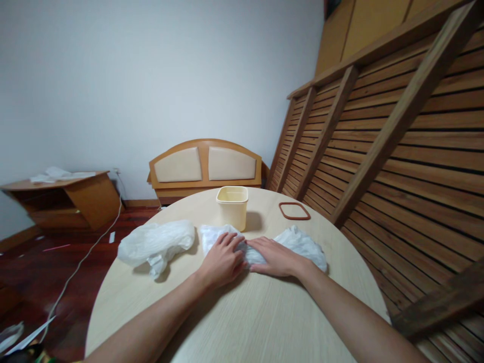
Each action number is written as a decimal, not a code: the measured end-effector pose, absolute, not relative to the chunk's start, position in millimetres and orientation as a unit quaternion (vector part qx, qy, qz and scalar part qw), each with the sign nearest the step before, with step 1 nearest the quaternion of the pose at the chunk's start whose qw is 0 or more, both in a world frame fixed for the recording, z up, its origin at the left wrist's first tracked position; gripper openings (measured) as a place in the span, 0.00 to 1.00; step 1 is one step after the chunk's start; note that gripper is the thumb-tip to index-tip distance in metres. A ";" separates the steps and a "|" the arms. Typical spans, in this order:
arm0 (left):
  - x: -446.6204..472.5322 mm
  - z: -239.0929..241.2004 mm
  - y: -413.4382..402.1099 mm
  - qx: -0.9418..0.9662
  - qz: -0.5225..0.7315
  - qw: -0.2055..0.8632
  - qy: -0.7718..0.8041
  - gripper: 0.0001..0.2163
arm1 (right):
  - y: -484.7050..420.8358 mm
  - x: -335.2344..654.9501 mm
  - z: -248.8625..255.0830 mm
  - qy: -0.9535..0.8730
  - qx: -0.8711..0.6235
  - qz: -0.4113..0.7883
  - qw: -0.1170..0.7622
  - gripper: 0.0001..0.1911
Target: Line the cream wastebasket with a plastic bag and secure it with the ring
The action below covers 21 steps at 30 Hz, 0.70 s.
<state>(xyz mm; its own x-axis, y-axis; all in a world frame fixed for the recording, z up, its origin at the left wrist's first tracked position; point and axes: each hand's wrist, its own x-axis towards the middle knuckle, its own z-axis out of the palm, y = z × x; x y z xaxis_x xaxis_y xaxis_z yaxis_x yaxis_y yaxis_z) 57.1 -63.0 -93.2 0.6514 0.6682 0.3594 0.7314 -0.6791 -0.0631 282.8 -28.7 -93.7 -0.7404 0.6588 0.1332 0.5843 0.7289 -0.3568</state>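
Note:
A white plastic bag (pixel 302 247) is stretched out sideways on the round table, with both hands pressing on it. My left hand (pixel 224 256) lies over the bag's left part, palm down, its fingers slightly bent and spread. Flat across the middle of the bag rests my right hand (pixel 275 257), fingers stretched toward the left hand and thumb apart. The fingertips of the two hands nearly meet. Just beyond them stands a pale yellow square plastic container (pixel 233 212), upright with its top uncovered. Parts of the bag are hidden beneath my hands.
Another crumpled white plastic bag (pixel 161 244) lies on the left of the table (pixel 280 312). A reddish-brown square ring (pixel 295 218) sits at the back right. Wooden slats (pixel 378 166) lean along the right side. A cable (pixel 81 262) runs over the floor at left.

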 end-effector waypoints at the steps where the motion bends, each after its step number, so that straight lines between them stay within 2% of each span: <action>1: 59.0 -93.2 -63.0 -0.903 -0.159 0.106 -0.384 0.15 | -27.8 281.6 -94.0 -0.922 -0.339 0.138 0.128 0.32; 4: 64.3 -94.8 -61.8 -0.912 -0.155 0.113 -0.363 0.22 | -25.8 280.6 -93.8 -0.919 -0.344 0.128 0.143 0.24; 9: 68.7 -100.3 -60.4 -0.910 -0.119 0.119 -0.380 0.26 | -26.5 288.6 -89.7 -0.895 -0.375 0.179 0.160 0.28; 16: 74.7 -100.4 -63.0 -0.898 -0.092 0.129 -0.412 0.24 | -28.3 306.8 -79.7 -0.894 -0.415 0.156 0.068 0.29; 21: 82.4 -99.9 -62.3 -0.888 -0.068 0.167 -0.423 0.22 | -26.5 322.1 -72.6 -0.873 -0.483 0.067 -0.009 0.21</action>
